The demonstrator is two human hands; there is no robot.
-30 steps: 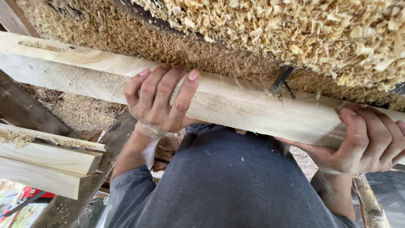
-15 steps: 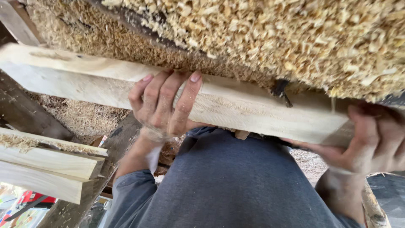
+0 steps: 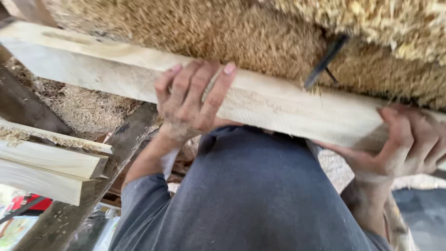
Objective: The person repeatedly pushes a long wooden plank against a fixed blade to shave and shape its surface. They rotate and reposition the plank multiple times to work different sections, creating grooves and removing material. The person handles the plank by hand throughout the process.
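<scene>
Sawdust and shavings heap (image 3: 260,42) fills the far side, fine dust on the left and coarser curls at top right, packed right up against the far edge of the plank. Pale wooden plank (image 3: 278,104) is the main item: long axis runs from far left down to near right across the view, slightly tilted, with a shallow notch visible near its left end. It lies directly above the person's grey-shirted torso (image 3: 260,195), touching or just off the shirt, can't tell which. Both hands are on it. Left hand (image 3: 193,102) sits about mid-length, fingers spread and wrapped over the top face from the near side, palm against the near edge, firm grasp but not a closed fist. Right hand (image 3: 406,142) is at the right end, fingers curled under and around the plank end, tighter grip, partly blurred. So the plank is supported at middle and right end, and the left half overhangs free. Stack of pale boards (image 3: 46,162) lies near left, well apart from the plank, below its free end. Dark timber beam (image 3: 100,181) runs diagonally between that stack and the left forearm. Dark metal rod (image 3: 325,60) sticks out of the heap just beyond the plank's far edge, between the two hands, the closest obstruction on that side.
</scene>
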